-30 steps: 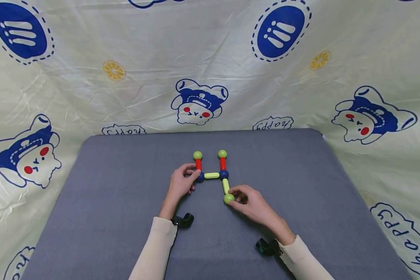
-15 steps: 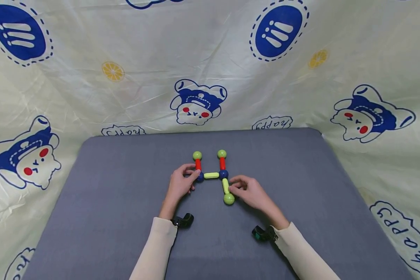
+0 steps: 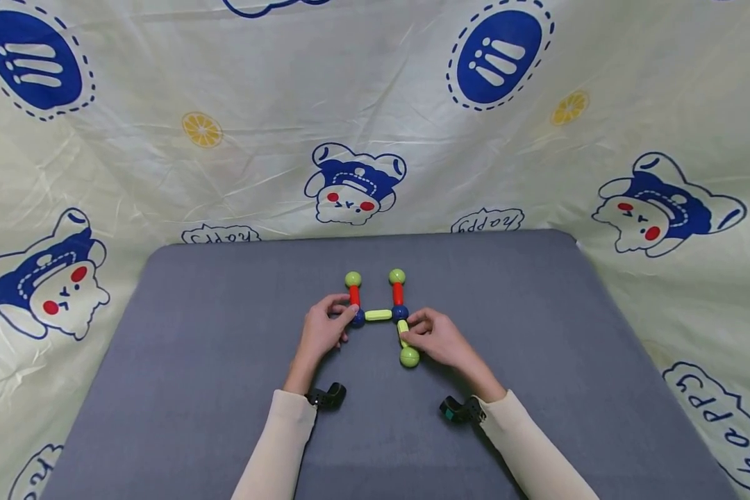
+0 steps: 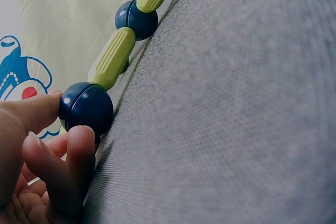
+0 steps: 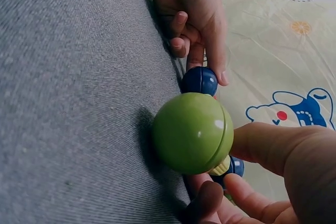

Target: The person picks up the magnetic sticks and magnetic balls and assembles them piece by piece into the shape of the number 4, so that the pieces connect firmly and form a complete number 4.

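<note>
Magnetic rods and balls form one joined figure on the table. My left hand (image 3: 323, 325) holds the left blue ball (image 4: 86, 107) between thumb and fingers. From it a yellow-green rod (image 3: 378, 315) runs across to the right blue ball (image 3: 400, 312). Two red rods (image 3: 398, 294) point away from the blue balls, each tipped with a green ball (image 3: 396, 276). A second yellow-green rod (image 3: 403, 326) comes towards me from the right blue ball, ending in a larger-looking green ball (image 5: 191, 133). My right hand (image 3: 439, 338) pinches this rod, its fingers partly hiding it.
A grey cloth-covered table (image 3: 225, 389) lies under both hands. Behind and beside it hangs a pale curtain (image 3: 375, 83) printed with bears and orange slices. Each wrist wears a black camera (image 3: 328, 396).
My right hand has left the near green ball and moved up along the rod, where its thumb and fingers now close. My left hand stays on the left blue ball.
</note>
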`<control>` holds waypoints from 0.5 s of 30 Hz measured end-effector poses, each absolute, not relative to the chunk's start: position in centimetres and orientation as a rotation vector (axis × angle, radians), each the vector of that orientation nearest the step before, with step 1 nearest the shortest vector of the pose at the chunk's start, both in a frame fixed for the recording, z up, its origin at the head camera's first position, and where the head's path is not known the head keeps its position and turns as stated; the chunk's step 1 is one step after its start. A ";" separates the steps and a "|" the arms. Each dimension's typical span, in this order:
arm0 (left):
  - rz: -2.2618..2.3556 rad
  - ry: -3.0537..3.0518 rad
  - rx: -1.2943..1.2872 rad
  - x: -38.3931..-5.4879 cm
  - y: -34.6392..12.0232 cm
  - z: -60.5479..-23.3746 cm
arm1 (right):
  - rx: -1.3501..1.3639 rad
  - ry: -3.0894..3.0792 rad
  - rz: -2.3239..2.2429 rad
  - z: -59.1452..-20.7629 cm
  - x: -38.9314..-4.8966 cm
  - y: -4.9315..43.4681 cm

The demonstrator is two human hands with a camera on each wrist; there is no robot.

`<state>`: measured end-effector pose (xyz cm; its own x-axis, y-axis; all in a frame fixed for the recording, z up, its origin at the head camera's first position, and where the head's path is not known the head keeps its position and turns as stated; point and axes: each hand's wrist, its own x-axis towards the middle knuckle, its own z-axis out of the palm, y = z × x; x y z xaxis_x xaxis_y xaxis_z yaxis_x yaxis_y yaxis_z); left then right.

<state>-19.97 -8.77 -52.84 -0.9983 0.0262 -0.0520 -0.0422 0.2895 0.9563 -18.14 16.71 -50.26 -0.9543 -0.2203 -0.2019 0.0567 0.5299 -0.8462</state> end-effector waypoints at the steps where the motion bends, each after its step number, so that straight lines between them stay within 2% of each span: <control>1: 1.839 2.477 -0.015 -20.0 -8.8 -52.8 | -0.132 2.488 -1.393 -50.2 -18.1 16.7; 15: 1.846 2.500 -0.013 -19.9 -8.7 -53.0 | -0.117 2.512 -1.407 -50.6 -17.8 16.6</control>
<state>-19.90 -8.73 -53.04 -0.9994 0.0134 -0.0323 -0.0269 0.2947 0.9552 -17.82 16.64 -50.57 -0.9632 -0.1952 -0.1847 0.0555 0.5281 -0.8474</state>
